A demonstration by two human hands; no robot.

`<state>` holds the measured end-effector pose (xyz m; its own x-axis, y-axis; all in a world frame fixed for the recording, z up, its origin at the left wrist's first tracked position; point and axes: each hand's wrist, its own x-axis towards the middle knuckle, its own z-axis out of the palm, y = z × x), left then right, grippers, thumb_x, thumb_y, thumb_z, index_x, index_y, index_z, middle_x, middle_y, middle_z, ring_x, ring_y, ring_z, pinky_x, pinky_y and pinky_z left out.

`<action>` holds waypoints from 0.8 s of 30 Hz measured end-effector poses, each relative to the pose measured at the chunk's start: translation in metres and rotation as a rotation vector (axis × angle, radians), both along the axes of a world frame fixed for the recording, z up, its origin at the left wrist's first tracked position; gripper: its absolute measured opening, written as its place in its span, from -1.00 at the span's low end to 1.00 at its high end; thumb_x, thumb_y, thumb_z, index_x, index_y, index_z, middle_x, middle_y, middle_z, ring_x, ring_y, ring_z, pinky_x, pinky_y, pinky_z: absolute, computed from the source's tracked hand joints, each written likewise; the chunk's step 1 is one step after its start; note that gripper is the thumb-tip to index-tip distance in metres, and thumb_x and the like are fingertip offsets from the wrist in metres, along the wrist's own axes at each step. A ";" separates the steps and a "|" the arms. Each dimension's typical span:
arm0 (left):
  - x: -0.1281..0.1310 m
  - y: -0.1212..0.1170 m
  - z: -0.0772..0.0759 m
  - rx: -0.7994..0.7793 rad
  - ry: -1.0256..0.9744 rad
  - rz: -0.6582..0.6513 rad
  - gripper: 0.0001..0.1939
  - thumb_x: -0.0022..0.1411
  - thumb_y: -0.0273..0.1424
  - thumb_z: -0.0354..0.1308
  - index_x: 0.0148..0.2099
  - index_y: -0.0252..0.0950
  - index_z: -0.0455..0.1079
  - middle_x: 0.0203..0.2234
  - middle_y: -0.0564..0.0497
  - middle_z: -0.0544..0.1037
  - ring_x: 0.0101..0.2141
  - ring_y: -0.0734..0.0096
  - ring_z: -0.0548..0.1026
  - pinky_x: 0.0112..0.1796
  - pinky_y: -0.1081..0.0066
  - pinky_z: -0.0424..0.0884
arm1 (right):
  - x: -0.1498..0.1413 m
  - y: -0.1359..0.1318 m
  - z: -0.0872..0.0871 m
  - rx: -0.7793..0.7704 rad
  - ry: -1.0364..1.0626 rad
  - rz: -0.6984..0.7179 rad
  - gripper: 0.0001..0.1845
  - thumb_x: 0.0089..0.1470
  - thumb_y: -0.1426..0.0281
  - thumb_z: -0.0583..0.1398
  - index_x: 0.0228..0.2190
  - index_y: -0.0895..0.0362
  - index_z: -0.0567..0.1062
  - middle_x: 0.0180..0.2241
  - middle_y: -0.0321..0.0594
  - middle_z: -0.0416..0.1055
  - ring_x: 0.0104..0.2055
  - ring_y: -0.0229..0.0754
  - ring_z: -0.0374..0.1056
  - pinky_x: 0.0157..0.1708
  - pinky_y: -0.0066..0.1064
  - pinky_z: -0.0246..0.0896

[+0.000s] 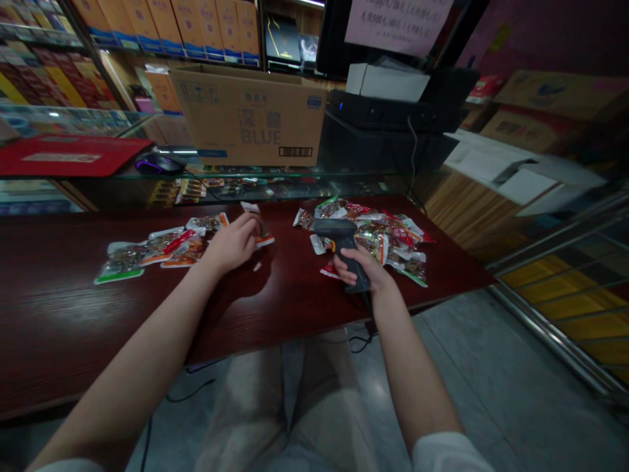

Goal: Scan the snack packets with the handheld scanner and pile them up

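Note:
My right hand point(366, 269) is wrapped round the handle of a dark barcode scanner point(339, 239), whose head points away over a heap of small snack packets point(388, 239) on the right of the dark red wooden counter point(295, 288). My left hand point(234, 244) is closed on one snack packet point(258, 226) near the counter's middle. A row of flat snack packets point(157, 252) lies just left of that hand.
A cardboard box point(250, 118) printed BLUE stands on a glass shelf behind the counter, with a computer mouse point(158, 164) and a red mat point(69, 155) to its left. A black till and printer point(393, 111) sit at the back right. Shelves of boxed goods line the back left.

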<state>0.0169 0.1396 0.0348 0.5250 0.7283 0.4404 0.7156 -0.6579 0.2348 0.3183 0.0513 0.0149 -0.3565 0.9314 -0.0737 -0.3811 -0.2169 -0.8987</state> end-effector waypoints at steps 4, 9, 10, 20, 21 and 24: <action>-0.023 0.007 0.017 -0.065 0.085 0.515 -0.68 0.31 -0.23 -0.13 -0.20 -0.23 0.42 -0.16 -0.17 0.53 -0.12 -0.01 0.50 -0.12 0.10 0.39 | 0.002 0.002 -0.002 0.019 0.016 -0.015 -0.70 0.01 0.25 0.27 -0.40 0.10 0.25 -0.64 -0.47 0.23 -0.77 -0.45 0.00 -0.81 -0.58 -0.10; -0.028 0.005 0.020 -0.013 0.127 0.694 -0.42 0.31 -0.02 -0.18 -0.22 -0.36 0.50 -0.09 -0.29 0.52 0.08 -0.36 0.29 -0.01 -0.17 0.22 | 0.002 0.003 -0.003 0.027 0.016 -0.016 -0.71 0.04 0.26 0.26 -0.42 0.11 0.24 -0.63 -0.47 0.23 -0.76 -0.46 0.03 -0.80 -0.58 -0.02; -0.025 0.003 0.018 0.015 0.112 0.698 -0.42 0.31 -0.01 -0.15 -0.19 -0.37 0.51 -0.05 -0.30 0.50 0.12 -0.41 0.23 0.01 -0.21 0.18 | 0.002 0.003 -0.003 0.031 0.018 -0.016 -0.71 0.04 0.26 0.26 -0.42 0.10 0.24 -0.63 -0.47 0.24 -0.76 -0.45 0.03 -0.80 -0.58 -0.01; -0.010 0.009 -0.014 -0.252 0.416 0.606 -0.29 0.33 0.01 -0.21 0.21 -0.44 0.32 0.17 -0.49 0.32 0.11 -0.42 0.32 0.03 -0.23 0.19 | 0.004 0.003 -0.002 0.014 0.050 -0.024 -0.73 0.06 0.25 0.25 -0.35 0.11 0.28 -0.62 -0.48 0.24 -0.74 -0.45 0.05 -0.76 -0.58 0.02; -0.006 0.008 -0.014 -0.180 0.400 0.600 -0.32 0.33 -0.02 -0.19 0.20 -0.44 0.32 0.19 -0.48 0.30 0.13 -0.41 0.30 0.05 -0.24 0.16 | 0.004 0.004 -0.002 0.010 0.058 -0.026 -0.73 0.06 0.25 0.25 -0.37 0.11 0.27 -0.63 -0.48 0.22 -0.74 -0.45 0.04 -0.76 -0.58 0.02; 0.020 0.006 -0.010 0.002 0.337 0.430 -0.46 0.34 -0.15 -0.10 0.17 -0.41 0.33 0.24 -0.38 0.26 0.21 -0.23 0.22 0.17 -0.14 0.04 | 0.006 0.006 -0.003 0.005 0.100 -0.053 -0.71 0.04 0.24 0.26 -0.42 0.12 0.27 -0.64 -0.48 0.20 -0.75 -0.46 0.01 -0.78 -0.57 -0.02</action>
